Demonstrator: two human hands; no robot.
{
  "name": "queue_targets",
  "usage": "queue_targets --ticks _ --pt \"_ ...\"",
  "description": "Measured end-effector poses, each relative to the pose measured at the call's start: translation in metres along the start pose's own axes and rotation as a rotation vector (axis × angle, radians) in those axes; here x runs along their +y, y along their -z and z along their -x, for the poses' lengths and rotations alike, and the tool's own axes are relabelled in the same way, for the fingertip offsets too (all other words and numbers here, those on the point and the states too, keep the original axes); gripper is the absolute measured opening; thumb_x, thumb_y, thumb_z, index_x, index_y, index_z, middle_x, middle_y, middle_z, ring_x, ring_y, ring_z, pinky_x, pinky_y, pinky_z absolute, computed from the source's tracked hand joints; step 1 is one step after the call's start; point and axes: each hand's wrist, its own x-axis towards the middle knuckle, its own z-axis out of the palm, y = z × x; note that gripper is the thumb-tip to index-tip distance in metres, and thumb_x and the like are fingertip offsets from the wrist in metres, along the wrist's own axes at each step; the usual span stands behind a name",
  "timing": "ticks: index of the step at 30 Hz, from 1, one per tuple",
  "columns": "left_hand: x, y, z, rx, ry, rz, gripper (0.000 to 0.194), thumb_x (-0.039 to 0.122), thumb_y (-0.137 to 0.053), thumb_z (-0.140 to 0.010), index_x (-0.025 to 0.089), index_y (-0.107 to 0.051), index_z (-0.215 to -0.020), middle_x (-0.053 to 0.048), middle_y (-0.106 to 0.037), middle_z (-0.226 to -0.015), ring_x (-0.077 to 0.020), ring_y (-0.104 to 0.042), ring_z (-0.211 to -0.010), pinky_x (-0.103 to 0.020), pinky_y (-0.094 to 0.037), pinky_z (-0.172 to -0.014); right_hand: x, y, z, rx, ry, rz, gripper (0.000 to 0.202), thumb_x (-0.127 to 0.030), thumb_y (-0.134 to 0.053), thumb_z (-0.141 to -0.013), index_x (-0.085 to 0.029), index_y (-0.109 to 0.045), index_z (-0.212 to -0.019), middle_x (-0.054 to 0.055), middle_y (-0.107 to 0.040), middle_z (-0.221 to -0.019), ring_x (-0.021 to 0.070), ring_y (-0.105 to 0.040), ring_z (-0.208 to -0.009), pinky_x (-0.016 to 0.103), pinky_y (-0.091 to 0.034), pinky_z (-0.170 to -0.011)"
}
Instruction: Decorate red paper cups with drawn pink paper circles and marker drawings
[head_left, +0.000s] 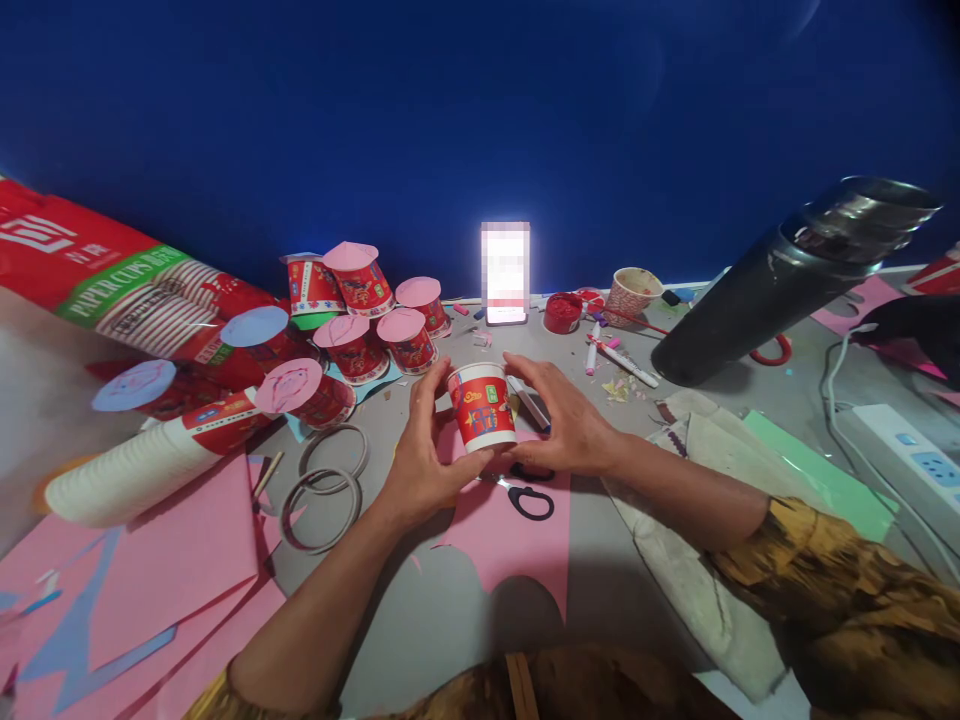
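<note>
A red printed paper cup [482, 408] with a white rim is held between my hands, rim up and slightly tilted. My left hand [427, 450] curves round its left side, thumb under the base. On the other side my right hand [566, 415] curves round it, fingertips near the rim and thumb near the base. Beneath lies pink paper [510, 550] with curved cutouts. Black-handled scissors [531, 503] rest on that paper, their blades partly hidden by my hands. A grey-white block-like object [529, 402] shows behind my right fingers.
At left stand several paper cups with pink discs [352, 333], a cup stack [142, 465], a cup package [150, 290], tape rings [321, 510] and paper sheets [180, 570]. Behind is a lit phone [505, 272]. Rightward are markers [626, 362], a black flask [772, 290], cloth [697, 560] and a power strip [911, 450].
</note>
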Motion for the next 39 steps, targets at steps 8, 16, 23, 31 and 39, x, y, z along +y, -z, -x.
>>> queue_targets --ticks 8,16,23,31,39 --pt "-0.007 0.001 -0.004 0.075 -0.164 -0.363 0.088 0.016 -0.083 -0.061 0.028 -0.053 -0.143 -0.011 -0.053 -0.143 -0.0353 -0.05 -0.135 -0.052 -0.049 -0.111 0.004 0.003 -0.001 -0.074 0.056 0.188 0.086 -0.043 -0.078 -0.087 -0.022 -0.035 -0.158 0.018 -0.057 -0.149 0.0362 -0.053 -0.134 0.056 -0.044 -0.112" --pt "-0.012 0.009 -0.01 0.211 -0.192 -0.444 0.085 0.012 -0.077 -0.066 0.031 -0.049 -0.144 -0.01 -0.046 -0.143 -0.0327 -0.047 -0.137 -0.049 -0.053 -0.107 -0.007 0.015 -0.01 -0.307 -0.457 0.587 0.049 -0.05 -0.064 -0.097 -0.019 -0.057 -0.135 0.013 -0.077 -0.113 0.0315 -0.073 -0.101 0.035 -0.049 -0.076" --pt "-0.013 0.006 -0.01 0.194 -0.149 -0.422 0.086 0.015 -0.081 -0.066 0.032 -0.048 -0.144 -0.01 -0.046 -0.142 -0.0311 -0.049 -0.134 -0.046 -0.055 -0.104 -0.002 0.009 -0.008 -0.354 -0.44 0.597 0.043 -0.028 -0.055 -0.098 -0.021 -0.054 -0.141 0.012 -0.079 -0.114 0.0305 -0.075 -0.095 0.034 -0.048 -0.071" --pt "-0.02 0.009 -0.011 0.196 -0.095 -0.4 0.088 0.016 -0.079 -0.068 0.029 -0.043 -0.148 -0.011 -0.044 -0.148 -0.0308 -0.049 -0.138 -0.052 -0.05 -0.113 0.008 0.004 -0.001 -0.018 -0.009 0.072 0.05 -0.008 -0.054 -0.085 -0.021 -0.06 -0.133 0.01 -0.071 -0.112 0.0242 -0.065 -0.1 0.037 -0.054 -0.087" --pt "-0.03 0.011 -0.012 0.151 -0.157 -0.444 0.087 0.013 -0.073 -0.068 0.03 -0.043 -0.147 -0.01 -0.045 -0.146 -0.0307 -0.046 -0.139 -0.052 -0.054 -0.109 0.003 0.007 -0.003 0.324 0.211 0.076 0.027 -0.013 -0.06 -0.097 -0.025 -0.067 -0.12 0.007 -0.072 -0.096 0.0229 -0.065 -0.088 0.037 -0.054 -0.078"
